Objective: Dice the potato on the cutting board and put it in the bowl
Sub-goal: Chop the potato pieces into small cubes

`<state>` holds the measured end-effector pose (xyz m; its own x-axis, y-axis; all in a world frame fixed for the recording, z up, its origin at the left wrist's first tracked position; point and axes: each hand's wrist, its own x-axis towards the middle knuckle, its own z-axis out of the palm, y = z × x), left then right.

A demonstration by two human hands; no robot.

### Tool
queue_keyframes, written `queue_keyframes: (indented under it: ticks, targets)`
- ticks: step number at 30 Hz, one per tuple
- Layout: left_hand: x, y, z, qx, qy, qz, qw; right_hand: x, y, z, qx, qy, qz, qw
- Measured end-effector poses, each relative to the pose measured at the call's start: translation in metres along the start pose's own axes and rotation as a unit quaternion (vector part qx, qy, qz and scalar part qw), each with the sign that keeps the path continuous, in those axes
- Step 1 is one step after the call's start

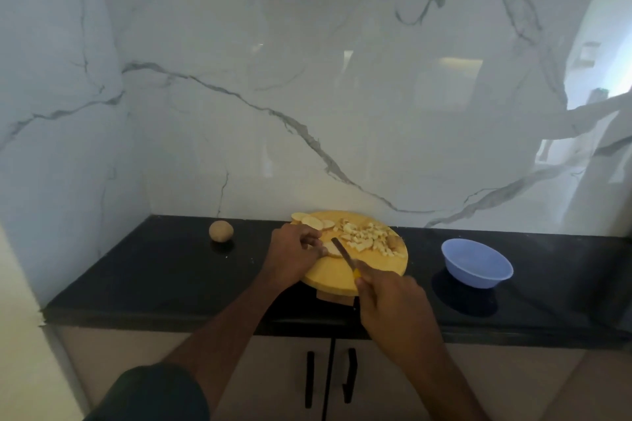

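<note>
Nearest, below the board (342, 275), a dark sleeve (154, 393) covers the left forearm, and two cupboard doors with black handles (349, 374) sit under the front edge of the black bench (154, 284). The right hand (390, 301) is at the near right edge of the board, its fingers curled round the yellow handle of a knife (343, 255); the blade slants from that handle up and left over the board, its tip reaching the potato piece (333, 249). The left hand (294, 255) rests on the left side of the board with its fingers bent down onto that pale piece, pinning it just left of the blade. The board is round and yellow wood, lying flat on the bench with a small wooden tab jutting out under its near edge. On the right half of the board, beyond the blade, lies a loose heap of dice (367, 237), small pale chunks spread toward the far right rim. At the far left rim of the board a few flat slices (313, 220) overlap, one hanging slightly past the edge. Right of the board, well apart, stands a light blue bowl (477, 263); nothing can be seen in it. Left of the board, also apart, a whole potato (221, 231) sits unpeeled on the bench. Behind the board rises a white marble wall (307, 79) with grey veins
</note>
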<state>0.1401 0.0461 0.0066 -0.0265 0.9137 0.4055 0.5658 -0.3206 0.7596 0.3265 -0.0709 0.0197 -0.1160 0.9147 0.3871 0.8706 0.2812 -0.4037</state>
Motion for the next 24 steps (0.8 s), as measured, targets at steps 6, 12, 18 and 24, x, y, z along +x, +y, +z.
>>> queue_keyframes:
  ticks: [6,12,18,24]
  targets:
    - [-0.008,0.020,0.008,0.115,0.039,-0.016,0.992,0.012,0.014,-0.004,-0.011,0.023,0.023,0.999]
    - [-0.014,0.047,0.020,0.260,0.025,-0.036,0.965,0.013,0.017,-0.002,-0.003,0.009,0.034,0.999]
    - [-0.013,0.057,0.026,0.291,-0.004,-0.036,0.956,0.015,0.026,-0.004,-0.008,-0.008,0.047,0.999]
    - [-0.016,0.057,0.031,0.290,-0.005,-0.034,0.956,0.015,0.028,0.000,-0.011,-0.003,0.045,0.999]
